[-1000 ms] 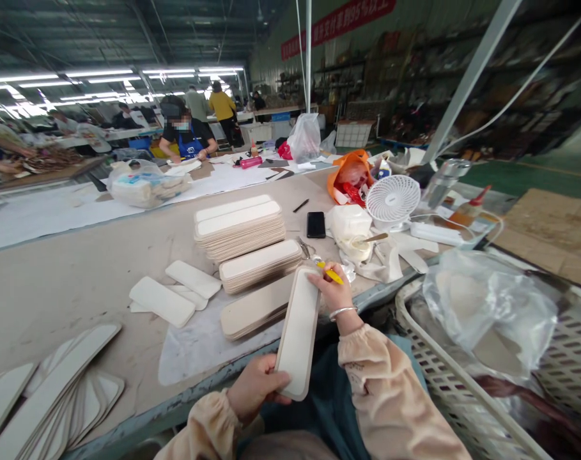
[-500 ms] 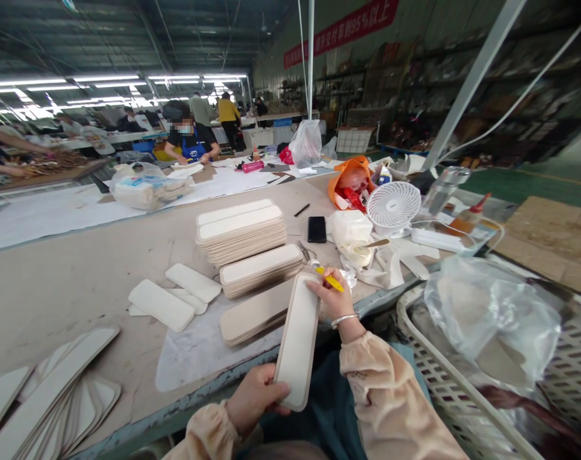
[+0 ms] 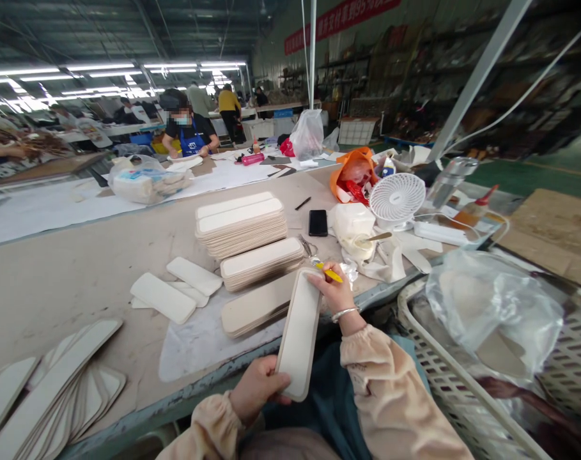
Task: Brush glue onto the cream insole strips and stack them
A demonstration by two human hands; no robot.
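Note:
A long white panel with rounded corners and a beige border [image 3: 300, 332] is held tilted over the table's front edge. My left hand [image 3: 259, 386] is closed on its lower end, thumb on top. My right hand [image 3: 339, 295] grips the upper end and also has a slim yellow tool [image 3: 333, 275] between its fingers; the tool's kind is unclear. Just left of the panel lies a low stack of beige panels [image 3: 256, 308]. Behind it stand a stack of bordered white panels [image 3: 262, 260] and a taller, two-row stack [image 3: 242, 220].
Loose white strips [image 3: 163, 298] and fanned panels [image 3: 79, 390] lie to the left. Toward the back right are a phone [image 3: 317, 223], a white tub [image 3: 355, 225], a small fan [image 3: 397, 198] and a glue bottle [image 3: 475, 209]. A plastic basket [image 3: 456, 370] stands at my right. A co-worker [image 3: 190, 131] sits opposite.
The view has shifted slightly. Both hands keep their hold on the panel, which stays almost in the same place; the yellow tool is still in the right hand.

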